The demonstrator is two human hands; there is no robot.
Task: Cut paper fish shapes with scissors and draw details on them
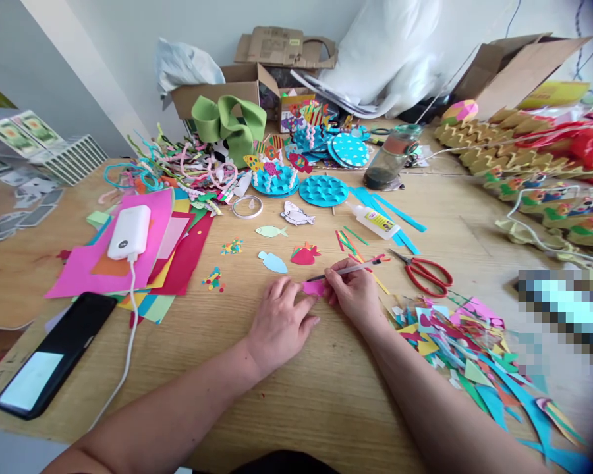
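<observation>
My right hand (pixel 350 293) grips a pen (pixel 346 268) with a clear barrel, its tip at a small pink paper piece (pixel 313 288) on the table. My left hand (pixel 281 322) lies on the table with its fingers spread, the fingertips at the left edge of that pink piece. Just beyond the hands are a red paper fish (pixel 305 254), a light blue fish (pixel 272 262), a pale green fish (pixel 271 231) and a white drawn fish (pixel 297 214). Red-handled scissors (pixel 427 275) lie open to the right.
Paper scraps (pixel 469 349) cover the right side. A glue bottle (pixel 375 222) lies near blue strips. Coloured sheets (pixel 178 257) bear a white power bank (pixel 128 232), its cable (pixel 131 322) running toward me past a phone (pixel 54 355). A glass jar (pixel 390 158) stands behind.
</observation>
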